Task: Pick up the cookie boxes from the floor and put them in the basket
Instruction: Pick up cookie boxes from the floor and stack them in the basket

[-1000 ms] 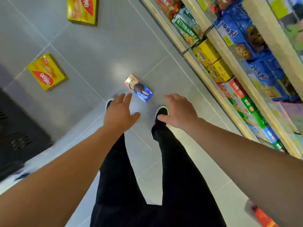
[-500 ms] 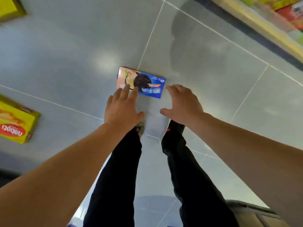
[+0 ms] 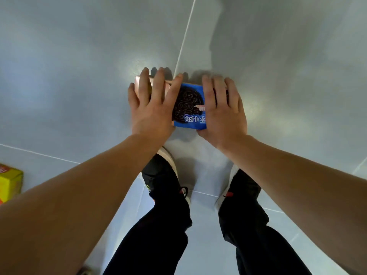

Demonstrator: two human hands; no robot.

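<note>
While the head view is being filled by grey floor tiles [image 3: 79,76], the cookie box [image 3: 188,108] is being shown lying flat on them just ahead of two black shoes [image 3: 164,175], with its long axis running left to right across the picture. Its pink end is pointing left and its blue end right; the printed lettering is being seen upside down, with the picture of a dark round sandwich cookie facing up at the middle of the panel. The box is being presented as a flat rectangular carton of smooth, slightly glossy card, and the tiles as polished stone-like squares divided by thin pale grout lines and carrying soft reflections.

The box is being bracketed by both hands. The left hand [image 3: 153,108] is being laid over the pink end, fingers spread and reaching across the far edge. The right hand [image 3: 222,112] is being pressed flat over the blue end, fingers together and extended, the thumb tucked at the near edge. Neither hand is curled into a closed grasp, and whether the box is off the floor cannot be told. A yellow box [image 3: 10,183] is being cut off by the left edge, well apart.
</note>
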